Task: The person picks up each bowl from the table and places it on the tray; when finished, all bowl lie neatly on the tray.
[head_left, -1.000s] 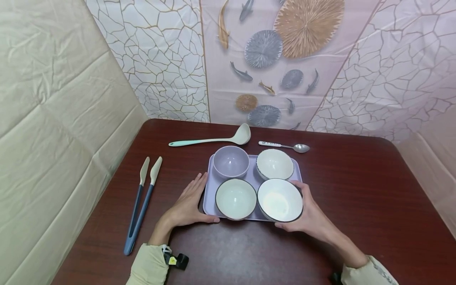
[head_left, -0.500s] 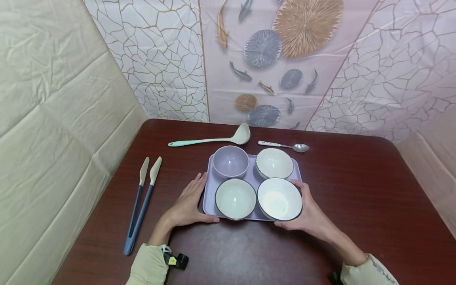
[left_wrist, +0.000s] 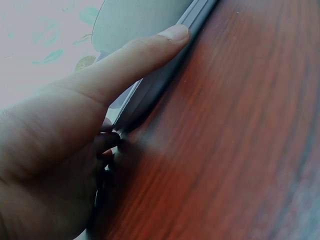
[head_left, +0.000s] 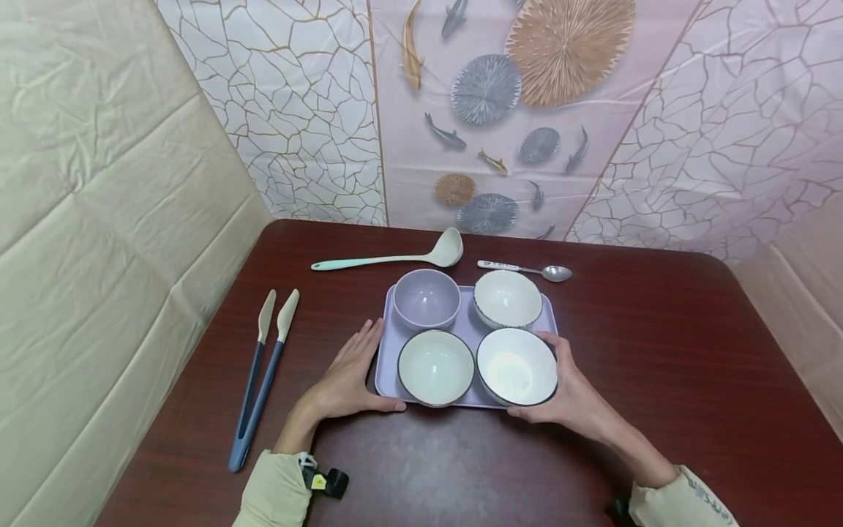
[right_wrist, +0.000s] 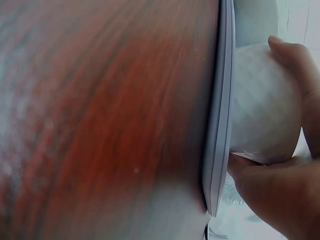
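My right hand [head_left: 569, 395] grips the white bowl with a dark rim [head_left: 516, 366] at the tray's front right, its thumb at the near side and its fingers round the right side. The bowl's faceted outer wall shows in the right wrist view. A lilac tray [head_left: 468, 323] lies under the bowls. Along its left side my left hand [head_left: 349, 377] lies with straight fingers, the thumb [left_wrist: 175, 34] extended against the front edge. Beside the gripped bowl stands a pale bowl with a dark rim [head_left: 436, 368]. A purple bowl [head_left: 426, 298] and a white bowl with a patterned rim [head_left: 508, 298] stand behind.
Behind the tray lie a ladle with a mint handle [head_left: 395, 260] and a small spoon with a white handle [head_left: 527, 270]. Blue-handled tongs [head_left: 260, 388] lie at the left of the dark wood table [head_left: 658, 351]. A patterned cloth [head_left: 487, 146] hangs at the back.
The bowl in my right hand has shifted slightly towards the back of the tray, and the hand with it. The patterned-rim bowl behind has moved slightly back. My left hand stays put.
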Action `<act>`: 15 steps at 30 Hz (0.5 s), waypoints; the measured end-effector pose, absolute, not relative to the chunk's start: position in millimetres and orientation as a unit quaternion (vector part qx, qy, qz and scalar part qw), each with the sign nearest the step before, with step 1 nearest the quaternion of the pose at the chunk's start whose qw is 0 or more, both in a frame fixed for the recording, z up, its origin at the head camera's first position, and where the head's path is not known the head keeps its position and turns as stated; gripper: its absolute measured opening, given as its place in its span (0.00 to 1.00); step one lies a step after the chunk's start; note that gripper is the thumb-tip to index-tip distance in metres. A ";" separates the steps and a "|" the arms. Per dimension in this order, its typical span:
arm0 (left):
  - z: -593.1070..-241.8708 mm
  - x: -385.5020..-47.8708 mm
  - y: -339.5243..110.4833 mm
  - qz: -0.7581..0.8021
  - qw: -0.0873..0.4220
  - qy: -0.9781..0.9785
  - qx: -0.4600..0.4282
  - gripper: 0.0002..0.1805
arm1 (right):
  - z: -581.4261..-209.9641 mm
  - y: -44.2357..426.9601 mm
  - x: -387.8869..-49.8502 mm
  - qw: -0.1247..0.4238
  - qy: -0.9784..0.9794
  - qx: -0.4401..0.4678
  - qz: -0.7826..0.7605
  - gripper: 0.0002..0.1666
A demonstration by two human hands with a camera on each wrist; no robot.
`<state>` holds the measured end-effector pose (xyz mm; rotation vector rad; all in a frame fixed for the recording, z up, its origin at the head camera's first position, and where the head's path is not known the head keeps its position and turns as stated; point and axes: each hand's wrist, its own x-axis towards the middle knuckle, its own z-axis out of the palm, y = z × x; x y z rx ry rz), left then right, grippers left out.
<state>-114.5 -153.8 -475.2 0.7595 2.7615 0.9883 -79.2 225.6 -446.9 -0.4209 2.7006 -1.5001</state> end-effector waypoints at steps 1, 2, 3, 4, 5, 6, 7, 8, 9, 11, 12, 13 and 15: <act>-475.2 -114.6 -153.9 0.325 0.056 0.910 0.250 0.74 | -447.0 225.7 -79.4 0.014 0.865 -0.136 -0.483 0.72; -475.3 -114.7 -153.9 0.325 0.056 0.911 0.250 0.74 | -447.1 225.8 -79.6 0.016 0.864 -0.137 -0.485 0.72; -475.3 -114.8 -153.9 0.325 0.057 0.911 0.249 0.74 | -447.1 226.1 -79.8 0.018 0.863 -0.138 -0.485 0.72; -475.5 -114.9 -153.8 0.325 0.057 0.911 0.249 0.74 | -447.1 226.3 -80.2 0.019 0.863 -0.139 -0.486 0.72; -475.6 -115.0 -153.7 0.325 0.057 0.910 0.249 0.74 | -447.2 226.5 -80.6 0.020 0.863 -0.139 -0.485 0.72; -475.7 -115.0 -153.8 0.325 0.056 0.910 0.249 0.74 | -447.2 226.7 -80.9 0.020 0.863 -0.140 -0.484 0.72; -475.8 -115.1 -153.9 0.326 0.056 0.910 0.249 0.74 | -447.4 226.8 -81.3 0.020 0.864 -0.141 -0.483 0.72; -475.9 -115.1 -153.9 0.327 0.055 0.910 0.249 0.74 | -447.4 226.9 -81.6 0.020 0.865 -0.141 -0.481 0.72; -476.0 -115.2 -153.9 0.327 0.055 0.910 0.249 0.74 | -447.5 227.0 -81.9 0.020 0.866 -0.141 -0.480 0.72; -476.2 -115.2 -154.1 0.328 0.053 0.910 0.249 0.74 | -447.6 226.9 -82.2 0.020 0.867 -0.142 -0.478 0.72; -476.4 -115.3 -154.2 0.328 0.052 0.910 0.248 0.74 | -447.4 226.8 -82.3 0.021 0.867 -0.143 -0.477 0.72; -476.5 -115.3 -154.3 0.328 0.052 0.910 0.248 0.74 | -447.2 226.6 -82.2 0.024 0.866 -0.144 -0.479 0.73; -476.4 -115.4 -154.6 0.330 0.054 0.909 0.249 0.74 | -445.8 226.4 -81.7 0.027 0.869 -0.145 -0.473 0.74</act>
